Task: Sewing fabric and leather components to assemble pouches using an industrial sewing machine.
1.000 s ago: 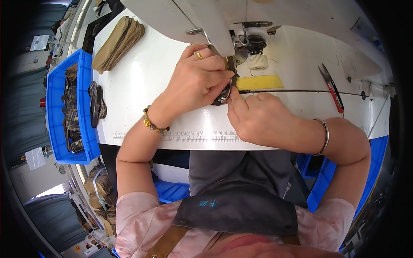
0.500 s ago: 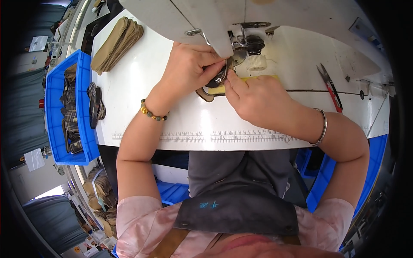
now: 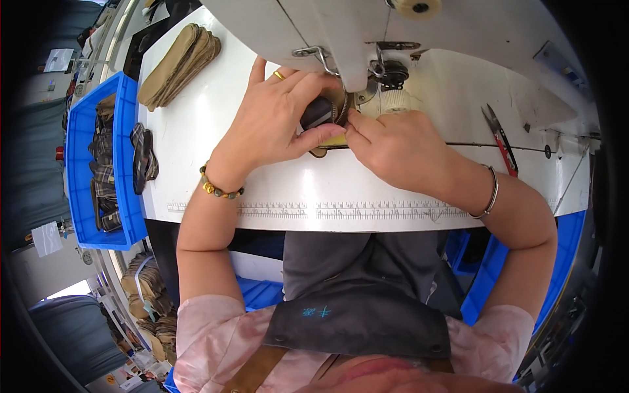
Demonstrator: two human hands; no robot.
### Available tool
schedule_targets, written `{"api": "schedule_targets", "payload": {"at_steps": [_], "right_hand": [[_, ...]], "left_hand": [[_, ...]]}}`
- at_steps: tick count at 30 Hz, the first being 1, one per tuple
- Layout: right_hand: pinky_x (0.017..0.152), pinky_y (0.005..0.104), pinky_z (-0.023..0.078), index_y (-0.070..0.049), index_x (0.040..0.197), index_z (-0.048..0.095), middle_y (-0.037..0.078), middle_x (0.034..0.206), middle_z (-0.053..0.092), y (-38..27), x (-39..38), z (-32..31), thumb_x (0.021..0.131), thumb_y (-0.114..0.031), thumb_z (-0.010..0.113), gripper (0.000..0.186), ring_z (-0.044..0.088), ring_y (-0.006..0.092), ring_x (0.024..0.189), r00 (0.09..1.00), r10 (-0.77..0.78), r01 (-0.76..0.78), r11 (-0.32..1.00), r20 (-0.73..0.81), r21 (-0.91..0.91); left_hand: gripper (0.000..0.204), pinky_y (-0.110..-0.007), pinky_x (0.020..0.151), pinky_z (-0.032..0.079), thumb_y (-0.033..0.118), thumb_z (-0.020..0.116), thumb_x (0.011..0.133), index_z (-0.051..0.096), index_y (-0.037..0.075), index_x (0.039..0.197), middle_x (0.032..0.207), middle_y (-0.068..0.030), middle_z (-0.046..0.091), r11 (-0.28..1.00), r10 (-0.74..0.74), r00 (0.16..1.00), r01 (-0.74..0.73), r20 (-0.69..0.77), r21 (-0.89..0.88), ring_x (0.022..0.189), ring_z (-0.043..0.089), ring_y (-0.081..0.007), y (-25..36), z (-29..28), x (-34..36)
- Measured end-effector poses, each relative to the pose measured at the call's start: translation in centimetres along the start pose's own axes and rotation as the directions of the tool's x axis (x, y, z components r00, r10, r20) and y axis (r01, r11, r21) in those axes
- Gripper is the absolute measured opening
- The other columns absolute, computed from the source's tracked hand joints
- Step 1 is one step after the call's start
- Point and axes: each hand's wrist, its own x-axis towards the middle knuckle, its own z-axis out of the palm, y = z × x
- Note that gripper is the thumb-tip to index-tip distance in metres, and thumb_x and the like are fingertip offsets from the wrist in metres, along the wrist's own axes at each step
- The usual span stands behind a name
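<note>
The left hand (image 3: pixel 272 114) is partly open: its thumb and forefinger bow apart in a wide curve, with a dark piece (image 3: pixel 317 115) lying between them, and how firmly they press on it I cannot tell. A zipper (image 3: pixel 343 109) with metal teeth curves along the right edge of that piece, just past the left thumb's tip. The right hand (image 3: pixel 400 149) has its fingers curled under, thumb and forefinger drawn close together on the zipper's near right edge, seeming to pinch it, though the contact itself is partly hidden. Just above both sets of fingertips hangs the white head of a sewing machine (image 3: pixel 354 62). A strip of yellow (image 3: pixel 337 140) shows between the left thumb and the right fingers, and a white ribbed knob (image 3: pixel 395 100) stands just above the right knuckles. Well to the right of the right fingers lie red-handled snips (image 3: pixel 503 145), open at the blades. Up and left of the left fingers sits a stack of tan pieces (image 3: pixel 180 69); farther left and lower are a plaid piece (image 3: pixel 143 157) and a blue bin (image 3: pixel 131 196) of plaid cloth. Below both hands, a ruler scale (image 3: pixel 327 209) runs along the table's near edge
</note>
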Motion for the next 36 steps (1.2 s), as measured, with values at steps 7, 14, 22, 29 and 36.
{"api": "schedule_targets", "payload": {"at_steps": [7, 14, 22, 29, 36], "right_hand": [[0.048, 0.0327, 0.053, -0.003, 0.08, 0.067, 0.009, 0.076, 0.064, -0.2, 0.0, 0.3, 0.074, -0.013, 0.067, 0.012, 0.066, 0.0187, 0.057, 1.0, 0.001, -0.001, 1.0, -0.013, -0.003], [0.047, 0.0315, 0.053, -0.002, 0.082, 0.068, 0.014, 0.087, 0.07, -0.2, -0.1, 0.0, 0.074, -0.013, 0.067, 0.015, 0.068, 0.0174, 0.059, 0.999, -0.01, 0.012, 0.999, 0.049, -0.045], [0.05, 0.0301, 0.053, 0.001, 0.09, 0.07, 0.018, 0.103, 0.073, -0.3, -0.2, 0.2, 0.076, -0.012, 0.066, 0.02, 0.067, 0.016, 0.06, 0.999, -0.004, 0.006, 0.998, 0.038, -0.059], [0.055, 0.0289, 0.053, 0.001, 0.095, 0.071, 0.015, 0.106, 0.074, -0.5, -0.4, -0.1, 0.077, -0.011, 0.065, 0.023, 0.066, 0.0147, 0.063, 0.998, -0.004, 0.008, 0.998, 0.068, -0.069], [0.055, 0.0288, 0.052, -0.001, 0.093, 0.072, 0.012, 0.101, 0.073, -1.4, -0.7, -0.6, 0.073, -0.013, 0.066, 0.024, 0.064, 0.014, 0.063, 0.997, 0.008, -0.003, 0.998, 0.076, -0.067]], "left_hand": [[0.035, -0.063, 0.112, 0.03, 0.021, 0.08, 0.074, 0.069, 0.016, 0.107, 0.091, 0.0048, 0.065, 0.978, 0.004, 0.998, -0.018, 0.068, 0.207, 0.097, 0.062, -0.0178, 2.2, 0.0, -1.1], [0.041, -0.063, 0.115, 0.03, 0.013, 0.079, 0.068, 0.073, 0.016, 0.108, 0.094, 0.005, 0.063, 0.964, -0.023, 0.994, -0.005, 0.103, 0.266, 0.102, 0.06, -0.0165, 3.0, -0.5, -1.2], [0.024, -0.059, 0.115, 0.032, 0.012, 0.077, 0.072, 0.076, 0.015, 0.096, 0.088, 0.0037, 0.063, 0.949, -0.085, 0.992, 0.109, -0.094, 0.295, 0.093, 0.062, -0.0183, 3.2, 1.1, -1.4], [0.013, -0.055, 0.111, 0.036, 0.014, 0.078, 0.072, 0.075, 0.016, 0.085, 0.083, 0.0048, 0.061, 0.96, -0.031, 0.983, 0.079, -0.181, 0.268, 0.088, 0.061, -0.0176, 3.2, 1.9, -1.3], [0.014, -0.051, 0.108, 0.039, 0.013, 0.077, 0.071, 0.075, 0.015, 0.085, 0.084, 0.0045, 0.06, 0.992, 0.011, 0.995, 0.001, -0.097, 0.124, 0.088, 0.059, -0.0177, 2.6, 2.4, -1.0]]}}
